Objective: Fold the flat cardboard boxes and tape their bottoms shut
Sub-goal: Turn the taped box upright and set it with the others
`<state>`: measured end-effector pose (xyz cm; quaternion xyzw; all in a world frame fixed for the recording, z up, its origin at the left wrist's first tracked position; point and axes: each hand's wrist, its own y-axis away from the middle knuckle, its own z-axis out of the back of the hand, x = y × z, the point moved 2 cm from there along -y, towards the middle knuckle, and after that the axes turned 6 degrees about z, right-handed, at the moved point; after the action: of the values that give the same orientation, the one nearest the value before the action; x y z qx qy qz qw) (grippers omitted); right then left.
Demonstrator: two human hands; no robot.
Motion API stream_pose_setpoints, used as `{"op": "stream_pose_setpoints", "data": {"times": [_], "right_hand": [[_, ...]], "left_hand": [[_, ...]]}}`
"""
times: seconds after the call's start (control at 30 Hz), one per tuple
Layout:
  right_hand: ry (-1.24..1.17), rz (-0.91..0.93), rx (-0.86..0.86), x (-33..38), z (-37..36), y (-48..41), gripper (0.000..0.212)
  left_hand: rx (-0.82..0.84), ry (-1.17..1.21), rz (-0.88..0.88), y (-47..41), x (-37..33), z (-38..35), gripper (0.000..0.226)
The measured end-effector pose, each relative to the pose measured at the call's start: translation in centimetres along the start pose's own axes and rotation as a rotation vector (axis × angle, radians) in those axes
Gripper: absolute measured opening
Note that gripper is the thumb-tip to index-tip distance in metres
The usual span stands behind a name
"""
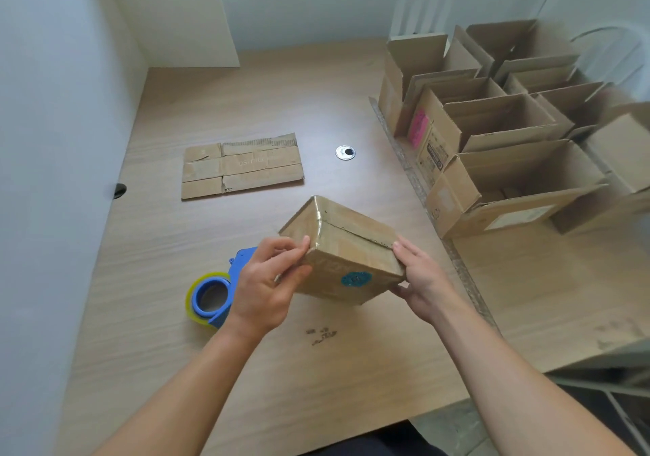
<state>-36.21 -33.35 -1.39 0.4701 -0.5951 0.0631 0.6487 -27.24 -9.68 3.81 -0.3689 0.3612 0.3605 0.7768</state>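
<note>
A small folded cardboard box (346, 251) with a teal round sticker is held tilted above the table, its taped bottom seam facing up. My left hand (269, 283) grips its left corner, thumb on the taped edge. My right hand (420, 278) holds the right side, fingers under it and thumb on top. A blue tape dispenser (214, 295) with a yellowish roll lies on the table just left of my left hand. One flat cardboard box (242, 165) lies farther back on the table.
Several folded open boxes (510, 146) stand crowded at the right on an adjoining table. A round cable grommet (345, 152) sits in the wooden table (197, 350). White walls close in at left and back. Small scraps (322, 336) lie near the front.
</note>
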Motion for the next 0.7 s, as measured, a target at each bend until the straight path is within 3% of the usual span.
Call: {"op": "stream_pose_setpoints", "data": {"times": [0.17,0.27,0.37,0.5,0.7], "right_hand": [[-0.035,0.14,-0.008,0.7,-0.1,0.3,0.027],[0.085,0.289,-0.001,1.2,-0.7,0.5,0.037],[0.155,0.413,0.093,1.6,-1.6,0.9,0.01],[0.091,0.456,0.011,2.3,-1.3,1.1,0.028],[0.117,0.418,0.035,2.6,-0.3,2.3,0.03]], "left_hand": [[0.181,0.183,0.315,0.4,0.4,-0.2,0.04],[0.171,0.12,0.482,-0.6,0.4,-0.8,0.079],[0.131,0.009,0.542,-1.6,0.3,-1.6,0.087],[0.074,0.064,0.576,-1.2,0.4,-2.4,0.071],[-0.072,0.282,0.618,-0.8,-0.1,-2.4,0.014]]}}
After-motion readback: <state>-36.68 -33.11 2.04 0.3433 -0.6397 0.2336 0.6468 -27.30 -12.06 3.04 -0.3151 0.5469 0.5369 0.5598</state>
